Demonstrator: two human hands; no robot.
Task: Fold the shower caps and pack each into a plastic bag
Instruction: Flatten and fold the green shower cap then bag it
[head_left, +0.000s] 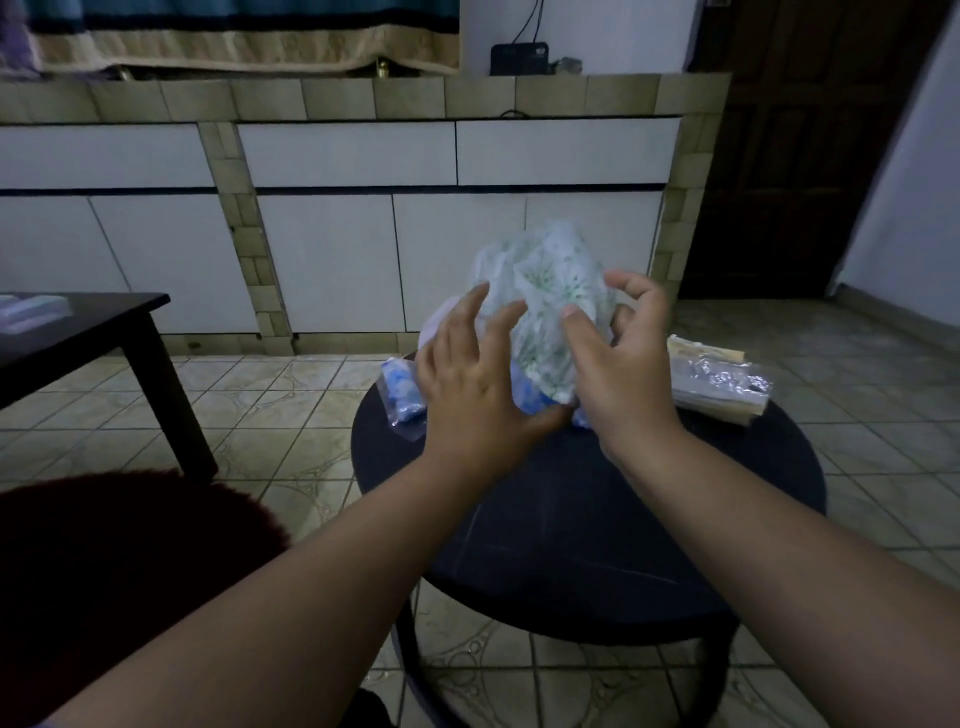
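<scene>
A crumpled translucent shower cap with a green leaf print (545, 291) stands bunched up at the far edge of a round dark stool-like table (587, 545). My left hand (467, 379) is on its left side with fingers spread. My right hand (618, 353) curls around its right side, thumb pressed on the plastic. A blue item (535, 395) peeks out under the cap. A clear plastic bag holding a blue-and-white folded cap (402, 397) lies left of my left hand. A stack of clear plastic bags (719, 382) lies to the right.
A dark low table (88, 332) stands at the left with pale items on it. A dark red cushion (114, 571) fills the lower left. White cabinets with tiled trim line the back wall, and the floor is tiled.
</scene>
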